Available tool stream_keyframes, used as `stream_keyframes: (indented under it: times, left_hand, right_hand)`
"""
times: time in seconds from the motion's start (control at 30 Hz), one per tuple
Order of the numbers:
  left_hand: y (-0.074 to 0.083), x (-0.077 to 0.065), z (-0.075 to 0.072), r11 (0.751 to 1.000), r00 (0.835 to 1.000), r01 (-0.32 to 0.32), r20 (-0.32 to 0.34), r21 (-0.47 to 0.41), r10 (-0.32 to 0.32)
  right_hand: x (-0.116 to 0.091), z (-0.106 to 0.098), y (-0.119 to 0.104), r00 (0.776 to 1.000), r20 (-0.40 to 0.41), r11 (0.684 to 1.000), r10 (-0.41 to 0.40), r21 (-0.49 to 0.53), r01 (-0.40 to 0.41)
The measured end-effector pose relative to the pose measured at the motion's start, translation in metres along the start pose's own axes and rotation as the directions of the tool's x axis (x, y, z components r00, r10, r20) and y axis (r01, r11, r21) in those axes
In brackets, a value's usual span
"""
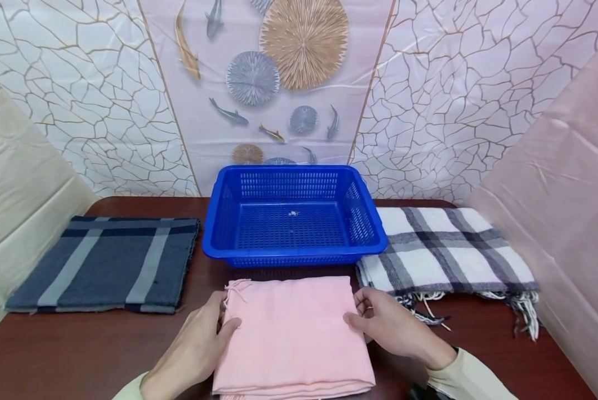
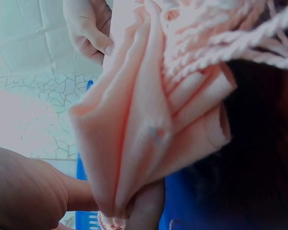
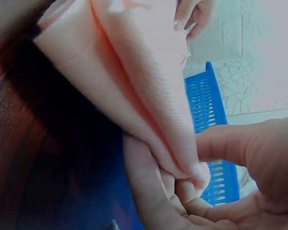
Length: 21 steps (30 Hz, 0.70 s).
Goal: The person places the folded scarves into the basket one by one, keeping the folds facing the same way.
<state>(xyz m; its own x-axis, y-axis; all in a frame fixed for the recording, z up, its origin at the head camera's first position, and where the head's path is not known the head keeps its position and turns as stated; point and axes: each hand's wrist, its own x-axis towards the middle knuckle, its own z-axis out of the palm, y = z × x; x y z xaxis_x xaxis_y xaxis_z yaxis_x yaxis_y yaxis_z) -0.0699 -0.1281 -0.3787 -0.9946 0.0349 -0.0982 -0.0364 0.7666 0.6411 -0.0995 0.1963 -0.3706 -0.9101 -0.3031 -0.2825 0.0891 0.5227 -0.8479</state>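
A folded pink scarf [image 1: 294,336] with twisted fringe lies in front of the blue basket in the head view. My left hand [image 1: 199,339] grips its left edge, thumb on top and fingers beneath. At the opposite edge, my right hand [image 1: 393,325] pinches the cloth between thumb and curled fingers. The left wrist view shows the scarf's stacked folds [image 2: 134,120] and fringe, with the thumb and a finger around one corner. In the right wrist view, the fingers curl under the layered pink cloth [image 3: 139,86].
Behind the scarf stands a blue perforated basket [image 1: 291,253], with a small white mark on its floor. A folded grey-blue striped cloth [image 1: 111,266] lies to the left. To the right is a black-and-white checked cloth [image 1: 448,250] with fringe, partly beneath the basket's rim. Draped fabric walls [image 1: 428,100] enclose the table.
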Motion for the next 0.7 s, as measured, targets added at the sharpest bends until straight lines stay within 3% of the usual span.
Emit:
stream_keyframes:
  times: [0.17, 0.7]
  left_hand:
    - [0.005, -0.001, -0.006, 1.0, 0.999, 0.027, 0.035, 0.011, -0.028]
    - [0.02, -0.013, -0.027, 1.0, 1.0, -0.027, 0.008, -0.004, 0.028]
  right_hand:
    - [-0.005, -0.003, -0.006, 1.0, 0.009, 1.0, 0.005, 0.001, -0.005]
    - [-0.021, -0.023, -0.031, 0.998, 0.008, 0.992, -0.055, -0.109, 0.056]
